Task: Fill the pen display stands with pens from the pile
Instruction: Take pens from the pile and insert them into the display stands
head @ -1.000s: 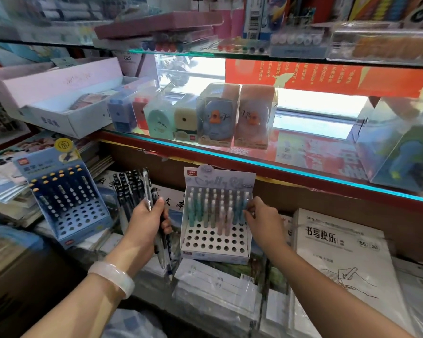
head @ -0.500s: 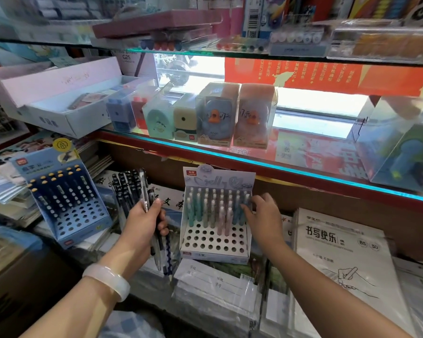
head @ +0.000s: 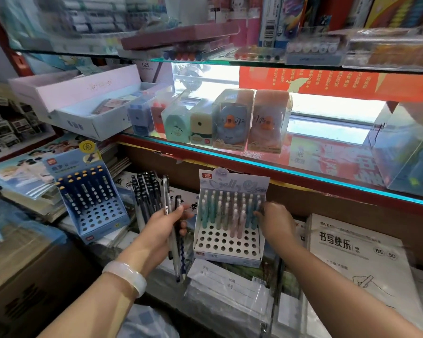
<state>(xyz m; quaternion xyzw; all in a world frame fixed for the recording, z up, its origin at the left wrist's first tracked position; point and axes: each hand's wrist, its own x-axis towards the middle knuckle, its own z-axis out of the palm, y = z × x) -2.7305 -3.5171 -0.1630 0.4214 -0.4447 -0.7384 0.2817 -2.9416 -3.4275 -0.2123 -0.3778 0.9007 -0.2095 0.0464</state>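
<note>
Head view: two pen stands on the counter. Blue stand (head: 93, 206) far left, partly filled. Left hand (head: 161, 228) grips three pens (head: 174, 230). White stand (head: 230, 225) centre; right hand (head: 274, 222) pinches a pen (head: 255, 213) in its right column.

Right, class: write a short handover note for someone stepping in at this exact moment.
Left hand grips a few dark pens.
Right hand reaches the pastel pens at the white stand's right edge; its grip is unclear.
White stand: back rows filled, front holes empty.
Blue stand, further left: back rows filled, front holes empty.
Left to do: fill the empty holes in both.
</note>
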